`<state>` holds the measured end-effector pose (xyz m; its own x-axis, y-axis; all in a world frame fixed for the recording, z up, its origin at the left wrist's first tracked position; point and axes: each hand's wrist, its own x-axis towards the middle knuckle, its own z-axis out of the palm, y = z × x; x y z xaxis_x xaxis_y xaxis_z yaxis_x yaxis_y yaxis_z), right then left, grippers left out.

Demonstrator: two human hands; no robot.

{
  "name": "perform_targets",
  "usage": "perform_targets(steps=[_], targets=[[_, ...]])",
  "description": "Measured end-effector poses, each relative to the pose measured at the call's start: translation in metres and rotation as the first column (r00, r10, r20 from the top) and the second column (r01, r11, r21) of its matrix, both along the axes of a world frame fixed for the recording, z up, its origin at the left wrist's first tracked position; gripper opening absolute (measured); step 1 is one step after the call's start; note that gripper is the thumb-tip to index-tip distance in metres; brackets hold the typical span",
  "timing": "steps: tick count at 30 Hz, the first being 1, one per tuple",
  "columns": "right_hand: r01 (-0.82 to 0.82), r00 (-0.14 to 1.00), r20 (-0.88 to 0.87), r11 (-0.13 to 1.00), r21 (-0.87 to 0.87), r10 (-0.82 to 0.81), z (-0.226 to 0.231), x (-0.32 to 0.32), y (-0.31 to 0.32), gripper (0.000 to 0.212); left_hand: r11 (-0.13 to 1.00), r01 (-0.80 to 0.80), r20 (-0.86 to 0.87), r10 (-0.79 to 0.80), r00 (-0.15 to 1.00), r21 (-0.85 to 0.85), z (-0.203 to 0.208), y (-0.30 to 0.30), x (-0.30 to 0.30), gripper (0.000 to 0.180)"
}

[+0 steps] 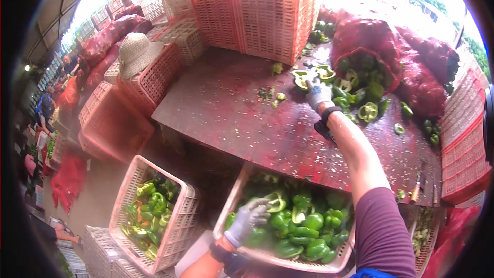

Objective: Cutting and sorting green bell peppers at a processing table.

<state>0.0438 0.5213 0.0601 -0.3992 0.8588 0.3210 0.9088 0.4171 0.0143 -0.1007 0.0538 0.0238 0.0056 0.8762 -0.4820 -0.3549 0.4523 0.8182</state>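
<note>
My left hand [248,222], in a grey glove, is over the near crate of green peppers [314,236]. Its fingers are stretched out and apart, with the tips against a pepper half [277,202] on the pile. At the far side of the table, my gloved right hand [319,94] has its fingers curled at the edge of a cut green pepper half [301,78]. Another pepper half [325,73] lies just right of those fingertips. Whole and cut peppers [367,112] lie beside my right wrist, spilling from a red mesh sack [363,38].
Stacked crates [252,10] stand at the table's back. A second pepper crate [185,201] is on the left; a tilted crate [114,123] stands beyond it. A straw hat [136,54] rests on crates. A wooden-handled knife [415,190] lies at the table's right edge [429,172].
</note>
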Motion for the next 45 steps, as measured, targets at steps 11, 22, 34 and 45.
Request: perform_targets(steps=[11, 22, 34, 45], targets=[[-0.488, 0.6, -0.781, 0.693, -0.53, -0.174, -0.034, 0.015, 0.01, 0.032, 0.998, 0.013, -0.095, -0.007, 0.995, 0.067, 0.028, 0.013, 0.003, 0.044], [-0.782, 0.495, -0.668, 0.619, -0.066, 0.555, 0.056, 0.024, -0.327, 0.019, 0.932, -0.283, 0.572, 0.108, 0.813, 0.227, 0.059, 0.009, -0.017, 0.078], [-0.555, 0.772, -0.354, 0.831, 0.031, 0.528, 0.07, 0.014, -0.41, 0.057, 0.874, -0.323, 0.227, 0.253, 0.94, 0.364, 0.08, -0.005, -0.005, 0.041], [-0.593, 0.737, -0.492, 0.793, -0.142, 0.463, 0.032, 0.01, -0.404, 0.051, 0.858, -0.24, -0.143, 0.336, 0.931, 0.454, 0.047, 0.001, 0.0, 0.034]])
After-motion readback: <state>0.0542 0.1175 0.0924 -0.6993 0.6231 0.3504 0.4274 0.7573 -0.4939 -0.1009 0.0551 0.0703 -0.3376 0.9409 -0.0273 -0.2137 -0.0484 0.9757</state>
